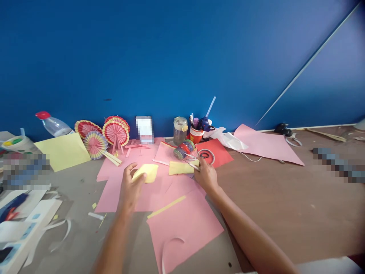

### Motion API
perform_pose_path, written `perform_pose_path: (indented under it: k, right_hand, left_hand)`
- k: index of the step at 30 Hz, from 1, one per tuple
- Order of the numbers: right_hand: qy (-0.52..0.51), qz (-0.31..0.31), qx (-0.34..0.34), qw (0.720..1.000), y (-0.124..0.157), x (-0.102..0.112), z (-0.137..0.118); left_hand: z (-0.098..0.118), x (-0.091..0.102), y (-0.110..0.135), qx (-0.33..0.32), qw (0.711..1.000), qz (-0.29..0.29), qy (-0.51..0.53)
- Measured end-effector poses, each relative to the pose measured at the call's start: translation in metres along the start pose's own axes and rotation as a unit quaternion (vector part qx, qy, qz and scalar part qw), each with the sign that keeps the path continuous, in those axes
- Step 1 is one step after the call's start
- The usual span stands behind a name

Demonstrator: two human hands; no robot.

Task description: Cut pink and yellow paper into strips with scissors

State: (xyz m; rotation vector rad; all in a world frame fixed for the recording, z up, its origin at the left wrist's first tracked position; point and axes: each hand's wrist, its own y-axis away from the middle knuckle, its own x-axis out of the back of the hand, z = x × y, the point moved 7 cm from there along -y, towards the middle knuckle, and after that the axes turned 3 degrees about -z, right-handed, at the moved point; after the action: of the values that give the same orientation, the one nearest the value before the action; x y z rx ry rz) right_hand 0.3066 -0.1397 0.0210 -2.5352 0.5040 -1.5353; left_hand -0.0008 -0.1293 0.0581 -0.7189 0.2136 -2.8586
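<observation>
My left hand [133,182] pinches a small piece of yellow paper [148,173] between thumb and fingers, above pink sheets. My right hand [205,174] is closed around a pair of scissors [195,166], whose thin metal blades point left and whose handles are mostly hidden by the fingers. Just below the blades lies another yellow paper piece [178,168]. Behind the scissors, a dark patterned roll with a red band [184,149] rests on its side. Pink paper sheets [128,194] spread under both hands, and a nearer pink sheet [185,228] carries a yellow strip along its edge.
Folded paper fans [115,131] stand at the back left beside a tilted bottle [55,123] and a yellow sheet [64,152]. A jar [180,130] and a red cup [196,136] of tools stand against the blue wall. A power strip [31,228] lies at left.
</observation>
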Motion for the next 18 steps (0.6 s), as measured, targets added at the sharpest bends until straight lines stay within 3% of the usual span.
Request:
perform_pose_path:
  k: [2,5,7,10,13,15,18]
  right_hand:
    - [-0.002,0.028,0.012,1.000,0.001,0.012,-0.007]
    - [-0.105,0.039,-0.002,0.994,0.004,0.034,-0.013]
    - [-0.232,-0.052,-0.039,0.971,0.010,0.037,-0.019]
    - [-0.384,-0.239,-0.105,0.886,0.033,0.024,-0.042]
    - [-0.427,-0.280,-0.147,0.847,0.053,0.017,-0.054]
    - [-0.426,-0.262,-0.155,0.852,0.057,0.014,-0.048]
    - [-0.349,-0.241,-0.114,0.898,0.050,0.018,-0.024]
  left_hand:
    - [0.005,-0.004,0.023,0.009,0.997,-0.022,0.075]
    - [0.015,-0.022,0.050,-0.017,0.997,-0.038,0.067]
    - [0.021,-0.039,0.061,-0.043,0.995,-0.050,0.074]
    - [0.023,-0.060,0.072,-0.030,0.992,-0.052,0.107]
    - [0.024,-0.074,0.080,-0.020,0.991,-0.053,0.121]
    - [0.026,-0.081,0.087,-0.027,0.989,-0.083,0.123]
    - [0.034,-0.079,0.099,-0.094,0.987,-0.120,0.061]
